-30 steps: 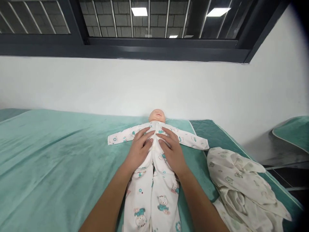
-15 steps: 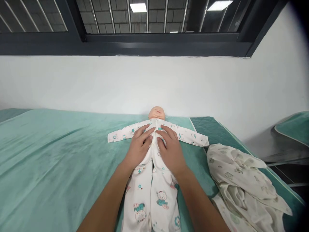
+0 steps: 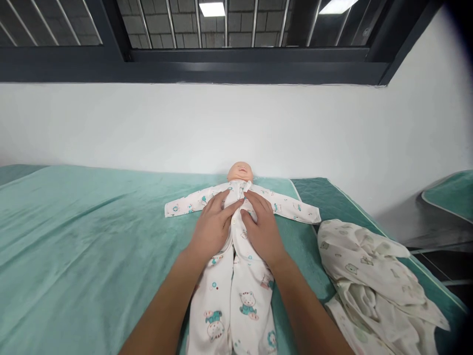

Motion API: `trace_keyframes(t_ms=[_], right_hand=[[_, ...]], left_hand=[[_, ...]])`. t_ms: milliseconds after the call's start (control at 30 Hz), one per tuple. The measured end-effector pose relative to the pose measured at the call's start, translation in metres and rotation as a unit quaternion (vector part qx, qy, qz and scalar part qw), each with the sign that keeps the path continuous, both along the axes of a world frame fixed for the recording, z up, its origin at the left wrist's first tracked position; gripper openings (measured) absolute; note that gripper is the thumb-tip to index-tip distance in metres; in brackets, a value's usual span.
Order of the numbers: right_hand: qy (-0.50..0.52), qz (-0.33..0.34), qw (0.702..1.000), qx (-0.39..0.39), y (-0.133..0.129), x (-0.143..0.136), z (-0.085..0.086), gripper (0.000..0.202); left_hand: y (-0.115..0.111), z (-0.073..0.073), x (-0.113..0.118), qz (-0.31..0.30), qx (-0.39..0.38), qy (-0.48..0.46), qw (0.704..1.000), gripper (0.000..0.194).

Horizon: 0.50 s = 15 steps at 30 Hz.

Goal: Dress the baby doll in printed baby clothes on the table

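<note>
A doll lies on its back, its bald head [image 3: 240,171] near the wall. It wears a white baby suit [image 3: 248,305] printed with cats, with both sleeves spread out sideways. My left hand [image 3: 213,224] rests on the left side of the suit's chest, its thumb reaching to the front opening. On the other side of that opening lies my right hand [image 3: 261,227], thumb and fingers apart on the cloth. The fingertips of both hands come close together at the middle of the chest. Part of the chest is hidden under my hands.
A green sheet [image 3: 92,256] covers the bed. White printed cloth [image 3: 377,281] lies crumpled at the right, near the bed's edge. Behind the bed stand a white wall [image 3: 148,128] and a dark window frame [image 3: 251,71] with bars. Another green pad [image 3: 453,195] shows at far right.
My left thumb has moved right and up across the front opening. The suit's collar has shifted slightly. My right hand has hardly moved.
</note>
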State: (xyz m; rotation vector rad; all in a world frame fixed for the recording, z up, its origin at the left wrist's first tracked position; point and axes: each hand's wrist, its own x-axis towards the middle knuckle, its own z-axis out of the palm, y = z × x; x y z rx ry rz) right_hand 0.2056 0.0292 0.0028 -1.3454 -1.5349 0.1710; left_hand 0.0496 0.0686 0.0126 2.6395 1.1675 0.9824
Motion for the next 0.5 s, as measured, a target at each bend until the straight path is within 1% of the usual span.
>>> trace_keyframes(t_ms=[167,300,400,500], right_hand=[[0.018,-0.001,1.000,-0.006,0.0005,-0.0001,-0.0008,0.041],[0.022,-0.001,1.000,-0.007,0.0000,0.0005,-0.0009,0.041],[0.009,0.000,1.000,-0.007,-0.0003,0.0011,-0.0009,0.041],[-0.019,0.002,1.000,-0.010,-0.0008,0.0012,-0.0005,0.040]], left_hand=[[-0.0050,0.0056,0.0019,0.015,0.036,0.064,0.997,0.050],[-0.0081,0.0072,0.0050,0.014,0.045,0.074,0.996,0.054],[-0.0072,0.0048,0.0060,-0.001,0.034,0.035,0.999,0.049],[-0.0043,0.0018,0.0054,-0.010,0.022,-0.055,0.998,0.038]])
